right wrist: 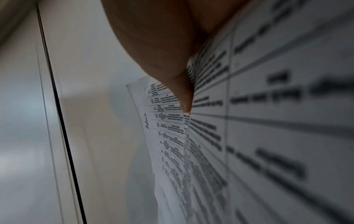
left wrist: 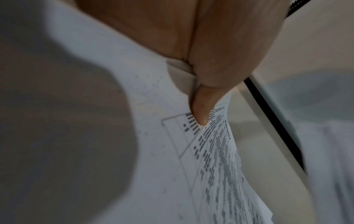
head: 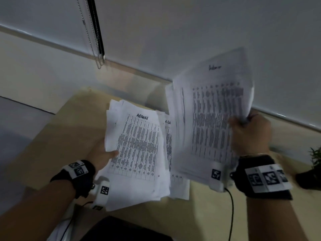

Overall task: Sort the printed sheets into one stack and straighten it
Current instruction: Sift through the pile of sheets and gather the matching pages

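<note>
Two bundles of printed sheets, one per hand, both above a tan surface (head: 52, 145). Left hand (head: 102, 154) grips the left bundle (head: 137, 153) at its left edge, thumb on top of the printed table; top sheet reads "ADMIN" handwritten. Left wrist view confirms the thumb (left wrist: 201, 106) pressing on the page, the paper pinched. This bundle is ragged, edges fanned out, and tilts down toward the near side. Right hand (head: 250, 134) grasps the right bundle (head: 210, 122) at its right edge, fingers curled round it, held up higher and nearly upright, blurred. Right wrist view shows the thumb (right wrist: 184, 94) on the sheet face, a handwritten "Admin" near the margin. The right bundle overlaps the left bundle's right edge in the head view; whether they touch cannot be told. More sheets (head: 180, 186) lie beneath, on the surface. Window blind (head: 191, 32) and its bead chain (head: 90, 32) behind, plant (head: 314, 159) far right.
</note>
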### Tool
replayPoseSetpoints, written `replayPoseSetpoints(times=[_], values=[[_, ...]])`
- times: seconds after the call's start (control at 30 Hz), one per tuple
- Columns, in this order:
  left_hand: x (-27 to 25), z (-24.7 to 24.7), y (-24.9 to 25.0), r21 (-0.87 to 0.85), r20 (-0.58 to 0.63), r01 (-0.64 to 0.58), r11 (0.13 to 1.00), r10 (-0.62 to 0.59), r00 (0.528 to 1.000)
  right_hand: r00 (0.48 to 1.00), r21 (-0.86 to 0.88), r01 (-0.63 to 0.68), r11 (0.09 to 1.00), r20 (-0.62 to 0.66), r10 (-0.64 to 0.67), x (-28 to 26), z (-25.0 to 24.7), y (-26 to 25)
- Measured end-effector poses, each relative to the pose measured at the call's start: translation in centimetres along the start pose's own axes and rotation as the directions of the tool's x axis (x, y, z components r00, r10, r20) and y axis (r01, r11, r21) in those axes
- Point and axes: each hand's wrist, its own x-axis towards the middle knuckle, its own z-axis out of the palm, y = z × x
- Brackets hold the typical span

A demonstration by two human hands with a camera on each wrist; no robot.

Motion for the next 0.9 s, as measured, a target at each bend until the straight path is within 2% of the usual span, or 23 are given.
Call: replayPoseSetpoints(times=[0.07,0.13,0.23,0.3,0.33,0.4,0.43,0.47,0.5,0.57,0.63,0.73,0.8,0.9], values=[[0.0,0.8,0.3,-0.017,-0.014,0.025,1.0,-0.025,1.0,1.0,0.048,0.015,0.999,-0.018,-0.014,0.7,-1.5,-1.2],[-0.4,1.5,0.7,0.01,-0.031,0.012,1.0,-0.012,0.999,1.0,0.119,-0.009,0.993,0.015,0.007,0.9,-0.8,-1.5],[-1.1,2.6,1.3,0.056,-0.035,-0.023,0.998,0.025,0.999,0.974,0.206,-0.156,0.966,0.195,0.116,-0.2,4.1,-0.4],[-1.1,2.8,1.5,0.02,-0.038,0.05,0.999,-0.049,0.998,0.931,0.21,-0.261,0.942,0.314,0.188,-1.9,8.5,1.1],[-0.8,2.4,1.3,-0.041,-0.034,0.125,0.991,-0.127,0.991,0.903,0.176,-0.306,0.936,0.366,0.226,-2.8,10.8,2.1],[0.2,1.4,0.9,-0.259,0.056,0.243,0.935,-0.236,0.97,0.826,0.051,-0.378,0.924,0.47,0.311,-4.8,14.7,4.1],[0.8,1.0,0.6,-0.317,0.116,0.262,0.912,-0.237,0.965,0.793,-0.021,-0.373,0.927,0.512,0.331,-5.8,16.2,4.8],[1.1,0.9,0.6,-0.289,0.132,0.265,0.92,-0.236,0.963,0.773,-0.076,-0.341,0.937,0.545,0.325,-6.7,17.7,5.3],[1.4,1.1,0.4,-0.209,0.106,0.251,0.945,-0.234,0.967,0.762,-0.105,-0.289,0.951,0.577,0.295,-7.8,18.7,5.3],[2.1,1.7,0.0,0.106,-0.007,0.144,0.984,-0.144,0.99,0.74,-0.138,-0.161,0.977,0.638,0.212,-9.5,20.5,4.9],[2.2,2.6,0.2,0.328,-0.08,0.048,0.943,-0.022,0.997,0.717,-0.141,-0.11,0.984,0.675,0.177,-10.5,21.4,4.3],[1.3,2.1,1.4,0.266,-0.101,-0.004,0.964,0.031,0.994,0.749,-0.137,-0.14,0.981,0.633,0.195,-10.1,21.3,4.8],[0.5,0.7,2.2,0.216,-0.071,-0.105,0.971,0.123,0.99,0.76,-0.087,-0.217,0.972,0.61,0.224,-9.2,20.5,5.2],[-0.8,-1.6,3.7,0.166,-0.037,-0.239,0.957,0.249,0.968,0.773,0.218,-0.381,0.898,0.608,0.181,-7.6,18.5,3.9]])
